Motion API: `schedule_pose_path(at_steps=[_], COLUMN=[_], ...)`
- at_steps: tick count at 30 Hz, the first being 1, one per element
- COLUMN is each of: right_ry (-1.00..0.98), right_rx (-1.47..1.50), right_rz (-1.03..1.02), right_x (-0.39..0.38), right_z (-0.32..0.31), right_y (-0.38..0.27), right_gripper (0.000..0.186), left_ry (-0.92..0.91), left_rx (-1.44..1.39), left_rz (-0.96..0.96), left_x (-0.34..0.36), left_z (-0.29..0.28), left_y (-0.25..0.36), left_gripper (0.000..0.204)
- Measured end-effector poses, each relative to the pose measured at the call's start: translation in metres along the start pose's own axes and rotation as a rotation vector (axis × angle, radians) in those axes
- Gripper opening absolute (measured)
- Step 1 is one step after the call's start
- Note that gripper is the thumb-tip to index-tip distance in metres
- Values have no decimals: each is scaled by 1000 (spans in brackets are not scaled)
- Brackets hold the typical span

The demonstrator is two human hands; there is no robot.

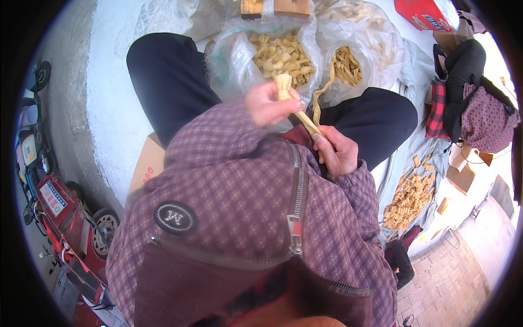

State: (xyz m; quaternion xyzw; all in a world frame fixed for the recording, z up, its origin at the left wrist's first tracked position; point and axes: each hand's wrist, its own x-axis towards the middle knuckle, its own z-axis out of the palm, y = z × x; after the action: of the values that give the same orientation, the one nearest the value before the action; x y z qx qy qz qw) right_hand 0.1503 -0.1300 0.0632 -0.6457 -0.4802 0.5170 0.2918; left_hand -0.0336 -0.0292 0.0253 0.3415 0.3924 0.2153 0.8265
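Note:
A folded tan strip point(284, 83) with a flared, fan-like top stands up out of my left hand point(271, 104), whose fingers are closed round its narrow part. From there it slants down to my right hand point(336, 151), which pinches the lower length between thumb and fingers. A long, loose tan band point(325, 89) runs from the bag at the right down towards my right hand; whether it joins the held strip is hidden. Just beyond my hands, small flared tan pieces point(280, 54) fill a clear plastic bag point(235, 68). More tan strips point(346, 66) lie in the other plastic bag point(378, 46).
Wooden blocks point(292, 6) sit behind the bags. At the right, many tan pieces point(409, 199) are spread on a sheet, near a seated person point(487, 117) and a cardboard box point(461, 177). A red vehicle point(62, 212) stands at the left. My bent knees flank the bags.

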Motion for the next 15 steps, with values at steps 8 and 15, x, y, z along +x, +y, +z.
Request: schedule_pose_path(at_steps=[8,15], right_ry=[295,343], right_rx=[-482,-760], right_rz=[-602,-659], right_x=[140,237], right_z=[-49,-63], right_y=[-82,-88], right_gripper=[14,18], left_ry=[105,270], left_rx=[194,169], left_rz=[545,633], left_x=[50,127], left_z=[-21,-63], left_y=[117,139], left_gripper=[15,17])
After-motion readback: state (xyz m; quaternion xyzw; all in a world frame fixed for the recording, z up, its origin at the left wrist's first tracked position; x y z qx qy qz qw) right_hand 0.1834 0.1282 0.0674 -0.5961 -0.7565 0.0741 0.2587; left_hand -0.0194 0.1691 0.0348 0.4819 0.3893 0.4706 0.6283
